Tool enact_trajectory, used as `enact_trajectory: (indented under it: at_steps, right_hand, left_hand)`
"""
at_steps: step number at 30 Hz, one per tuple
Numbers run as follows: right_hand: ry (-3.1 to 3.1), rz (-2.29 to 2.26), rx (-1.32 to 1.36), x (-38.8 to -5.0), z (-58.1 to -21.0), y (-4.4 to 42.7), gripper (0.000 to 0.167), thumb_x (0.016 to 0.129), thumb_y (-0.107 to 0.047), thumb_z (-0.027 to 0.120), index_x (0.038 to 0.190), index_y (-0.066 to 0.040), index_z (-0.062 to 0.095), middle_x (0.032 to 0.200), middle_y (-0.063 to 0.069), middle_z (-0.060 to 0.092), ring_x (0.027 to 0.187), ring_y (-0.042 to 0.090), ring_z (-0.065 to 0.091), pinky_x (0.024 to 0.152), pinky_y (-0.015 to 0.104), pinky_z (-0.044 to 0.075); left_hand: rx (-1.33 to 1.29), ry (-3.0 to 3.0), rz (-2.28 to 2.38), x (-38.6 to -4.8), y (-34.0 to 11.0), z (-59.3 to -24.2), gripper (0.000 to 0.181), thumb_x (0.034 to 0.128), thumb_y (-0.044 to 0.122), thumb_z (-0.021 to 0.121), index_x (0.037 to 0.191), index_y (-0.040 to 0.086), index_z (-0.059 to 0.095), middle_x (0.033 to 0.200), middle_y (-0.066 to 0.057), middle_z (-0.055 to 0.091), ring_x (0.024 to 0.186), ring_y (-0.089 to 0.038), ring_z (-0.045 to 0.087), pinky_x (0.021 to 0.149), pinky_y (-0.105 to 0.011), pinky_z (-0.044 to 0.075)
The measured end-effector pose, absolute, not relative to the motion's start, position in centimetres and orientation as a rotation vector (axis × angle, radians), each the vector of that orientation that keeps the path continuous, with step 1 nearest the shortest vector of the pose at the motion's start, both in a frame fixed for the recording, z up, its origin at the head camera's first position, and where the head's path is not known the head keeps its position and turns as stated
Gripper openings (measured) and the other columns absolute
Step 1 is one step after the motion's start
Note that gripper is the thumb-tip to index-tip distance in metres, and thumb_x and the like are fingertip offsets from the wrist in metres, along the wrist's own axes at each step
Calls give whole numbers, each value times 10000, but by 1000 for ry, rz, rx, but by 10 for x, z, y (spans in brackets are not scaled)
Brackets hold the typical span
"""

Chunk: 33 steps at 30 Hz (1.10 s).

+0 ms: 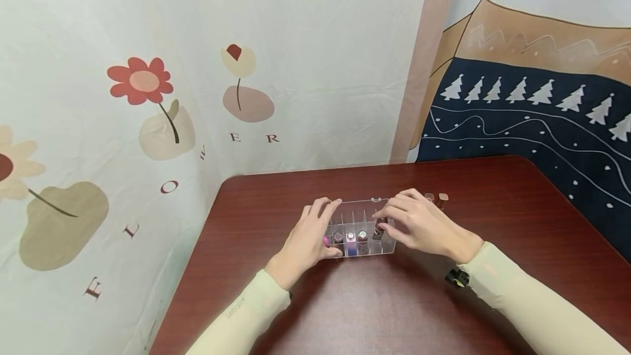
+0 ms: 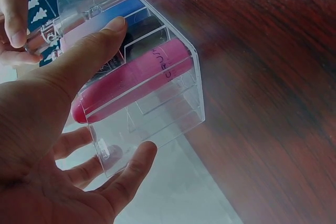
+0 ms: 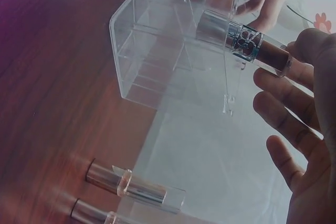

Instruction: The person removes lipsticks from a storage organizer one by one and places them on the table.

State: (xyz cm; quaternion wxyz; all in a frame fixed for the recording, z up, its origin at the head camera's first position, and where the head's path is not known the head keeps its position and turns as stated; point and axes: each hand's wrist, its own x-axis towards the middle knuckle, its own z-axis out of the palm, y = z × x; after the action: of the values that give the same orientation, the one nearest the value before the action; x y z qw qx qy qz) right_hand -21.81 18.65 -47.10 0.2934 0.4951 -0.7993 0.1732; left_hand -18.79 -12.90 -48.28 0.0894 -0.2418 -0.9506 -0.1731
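A clear divided box (image 1: 389, 246) stands on the table, with several tubes in its front compartments. My right hand (image 1: 419, 223) pinches a dark tube with a patterned band (image 3: 247, 42) by its upper end; its lower part is inside a compartment. My left hand (image 1: 304, 237) grips the box at its left end, the thumb over the front and the fingers behind. In the left wrist view a pink tube (image 2: 134, 82) lies beside a dark one, and a blue and pink tube (image 2: 126, 11) is beyond the thumb.
Two more tubes stand on the table behind my right hand, one of them brown-capped (image 1: 442, 200); the right wrist view shows both, the nearer one (image 3: 131, 184) whole. The red-brown table (image 1: 246, 212) meets a printed wall cloth (image 1: 315, 70) at its far edge.
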Motion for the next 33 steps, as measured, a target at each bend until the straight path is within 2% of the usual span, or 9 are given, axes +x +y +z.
enact_trajectory:
  at_steps: [22,29,33]
  right_hand:
    - [-2141,470,1278,-215,-459,202,297,886,-141,964,1169,-161,874,1060,-61,852,984,128,763,1064,438,537]
    - [-2132,452,1260,-214,-455,208,312,882,-138,963,1179,-167,872,1053,-54,840,997,160,750,1025,454,574]
    - [-2116,444,1261,-215,-454,212,260,922,-149,929,1176,-152,873,1040,-49,834,961,160,721,999,447,576]
  left_hand:
    - [-716,-2814,-538,-185,-129,-482,1231,725,287,1150,1750,145,483,1683,-155,526,1395,-463,621,921,-486,728]
    - [-713,-2815,-527,-185,-129,-483,1225,728,303,1148,1746,144,485,1680,-156,528,1399,-462,620,932,-476,726]
    - [-709,-2822,-520,-185,-129,-483,1224,734,306,1146,1748,152,479,1686,-149,525,1408,-458,617,910,-469,729]
